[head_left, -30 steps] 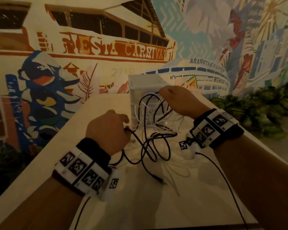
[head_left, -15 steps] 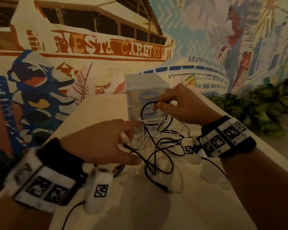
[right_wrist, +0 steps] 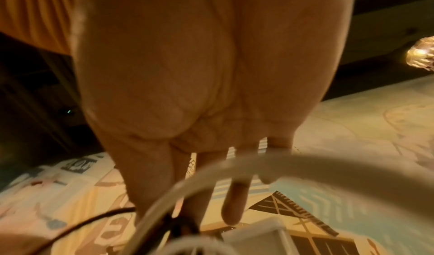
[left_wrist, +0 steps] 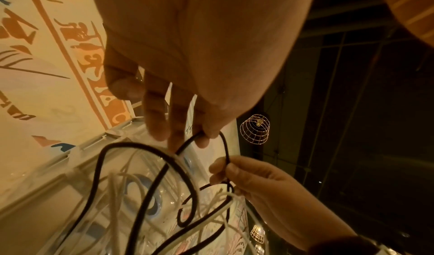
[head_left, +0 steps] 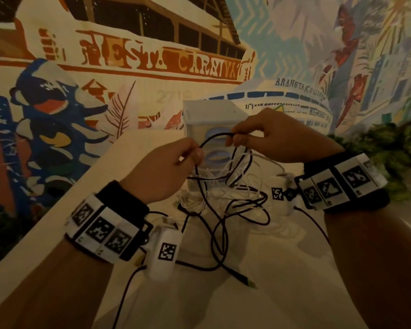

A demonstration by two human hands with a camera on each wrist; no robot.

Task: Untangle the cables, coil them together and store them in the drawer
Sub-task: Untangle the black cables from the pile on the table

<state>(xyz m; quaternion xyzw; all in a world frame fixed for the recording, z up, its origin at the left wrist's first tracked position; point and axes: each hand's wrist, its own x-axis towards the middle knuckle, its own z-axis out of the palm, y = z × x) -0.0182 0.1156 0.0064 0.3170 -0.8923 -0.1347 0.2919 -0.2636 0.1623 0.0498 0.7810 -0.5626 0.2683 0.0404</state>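
Observation:
A black cable and thin white cables hang in one tangle above the pale table. My left hand pinches the black cable between thumb and forefinger. My right hand pinches the same black loop a short way along, raised before the drawer unit. In the left wrist view my left hand and right hand both hold the black cable. In the right wrist view a white cable crosses below my right hand, blurred. The black cable's plug lies on the table.
The translucent drawer unit with blue handles stands at the table's far end against a painted mural wall. Green plants border the table on the right. Thin wires from the wrist cameras trail over the near table.
Both hands have risen with the black cable. My left hand, reaching open into the tangle half a second ago, now pinches the black loop close to my right hand.

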